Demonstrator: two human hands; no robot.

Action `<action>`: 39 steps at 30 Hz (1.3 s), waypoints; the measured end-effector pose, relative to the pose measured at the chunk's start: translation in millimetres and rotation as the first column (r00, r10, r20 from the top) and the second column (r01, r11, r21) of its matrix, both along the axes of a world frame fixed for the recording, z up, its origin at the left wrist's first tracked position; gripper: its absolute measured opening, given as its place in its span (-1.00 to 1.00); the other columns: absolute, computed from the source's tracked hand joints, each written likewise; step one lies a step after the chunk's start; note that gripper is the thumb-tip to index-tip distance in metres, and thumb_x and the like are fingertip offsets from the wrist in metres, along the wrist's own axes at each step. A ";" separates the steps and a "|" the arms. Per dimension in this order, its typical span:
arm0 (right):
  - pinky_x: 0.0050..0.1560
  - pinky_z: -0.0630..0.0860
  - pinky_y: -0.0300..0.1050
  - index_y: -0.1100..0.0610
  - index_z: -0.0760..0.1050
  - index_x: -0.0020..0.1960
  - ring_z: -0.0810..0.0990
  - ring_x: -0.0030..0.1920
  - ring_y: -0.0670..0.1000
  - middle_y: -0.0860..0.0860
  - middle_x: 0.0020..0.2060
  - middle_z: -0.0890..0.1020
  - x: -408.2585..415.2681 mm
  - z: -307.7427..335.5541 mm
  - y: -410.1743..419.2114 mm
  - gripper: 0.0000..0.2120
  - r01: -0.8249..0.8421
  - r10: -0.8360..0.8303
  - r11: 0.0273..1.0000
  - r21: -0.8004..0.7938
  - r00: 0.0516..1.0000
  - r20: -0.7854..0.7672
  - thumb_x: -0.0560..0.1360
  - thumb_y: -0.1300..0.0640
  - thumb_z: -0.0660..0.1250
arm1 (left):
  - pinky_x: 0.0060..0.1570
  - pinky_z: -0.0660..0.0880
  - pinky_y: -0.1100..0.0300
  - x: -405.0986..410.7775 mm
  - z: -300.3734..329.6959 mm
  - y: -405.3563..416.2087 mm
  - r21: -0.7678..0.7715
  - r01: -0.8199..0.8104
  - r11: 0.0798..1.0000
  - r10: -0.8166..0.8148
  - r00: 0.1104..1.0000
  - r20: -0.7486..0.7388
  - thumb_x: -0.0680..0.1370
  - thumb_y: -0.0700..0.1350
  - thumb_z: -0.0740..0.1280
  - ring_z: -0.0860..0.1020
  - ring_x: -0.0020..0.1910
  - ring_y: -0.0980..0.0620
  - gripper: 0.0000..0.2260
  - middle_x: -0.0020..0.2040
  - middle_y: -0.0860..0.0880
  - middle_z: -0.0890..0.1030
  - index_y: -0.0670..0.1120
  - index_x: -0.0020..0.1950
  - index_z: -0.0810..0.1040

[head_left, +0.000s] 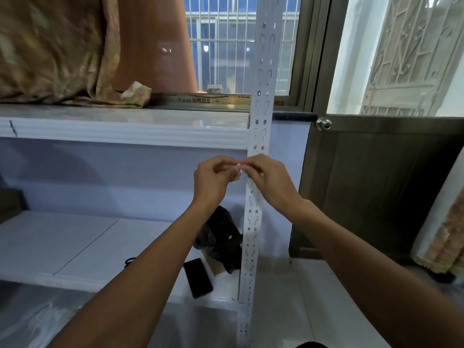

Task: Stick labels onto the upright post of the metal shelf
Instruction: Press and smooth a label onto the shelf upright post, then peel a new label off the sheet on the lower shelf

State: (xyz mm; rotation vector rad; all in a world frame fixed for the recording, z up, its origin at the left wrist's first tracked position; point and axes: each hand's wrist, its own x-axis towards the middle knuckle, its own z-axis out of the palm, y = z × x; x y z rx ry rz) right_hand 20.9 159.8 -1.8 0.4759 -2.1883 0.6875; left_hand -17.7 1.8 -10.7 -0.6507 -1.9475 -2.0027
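The white perforated upright post [261, 101] of the metal shelf runs from top to bottom at the middle of the view. Both hands meet right in front of it at mid-height. My left hand [213, 180] and my right hand [270, 183] pinch a small white label [238, 168] between their fingertips, just left of the post. The label is tiny and mostly hidden by the fingers. The right hand covers part of the post behind it.
A white shelf board [120, 126] sits at hand height and a lower board [75, 249] carries a black phone [197, 278] and a black bag [222, 239]. A brown door [376, 187] with a knob [324, 123] stands right of the post. Patterned cloth [55, 49] lies on top.
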 end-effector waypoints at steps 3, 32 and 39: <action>0.02 0.50 -0.25 0.10 0.62 0.21 0.59 -0.06 -0.08 -0.02 -0.06 0.66 6.0 -10.7 -17.5 -0.81 -0.039 0.039 0.999 -0.025 0.999 0.012 0.63 0.16 0.31 | 0.05 0.67 0.12 6.8 -4.2 -6.1 -0.002 -0.050 0.999 0.050 0.999 0.009 0.54 -0.29 0.44 0.73 -0.12 0.01 -0.89 -0.13 -0.08 0.75 -0.14 0.02 0.72; 0.01 0.54 -0.04 0.16 0.48 0.10 0.63 0.02 0.13 0.11 -0.03 0.64 -165.6 -217.8 -75.2 -0.73 0.390 -0.500 0.865 0.317 0.611 0.613 0.70 0.03 0.08 | 0.10 0.60 0.05 -144.3 -147.0 -81.3 -0.777 -0.089 0.623 0.208 0.977 0.054 0.52 -0.29 0.31 0.63 0.04 -0.08 -0.83 0.00 -0.07 0.71 -0.11 -0.05 0.68; 0.10 0.50 -0.08 0.11 0.35 -0.12 0.55 0.07 0.10 0.11 0.03 0.58 -206.3 -247.7 -63.8 -0.85 0.388 -0.552 0.834 0.393 0.580 0.599 0.60 0.29 0.22 | -0.04 0.53 0.22 -191.5 -182.7 -92.0 -0.825 -0.016 0.564 0.174 0.979 0.101 0.54 -0.27 0.33 0.65 0.02 -0.07 -0.85 0.02 -0.06 0.71 -0.10 -0.02 0.68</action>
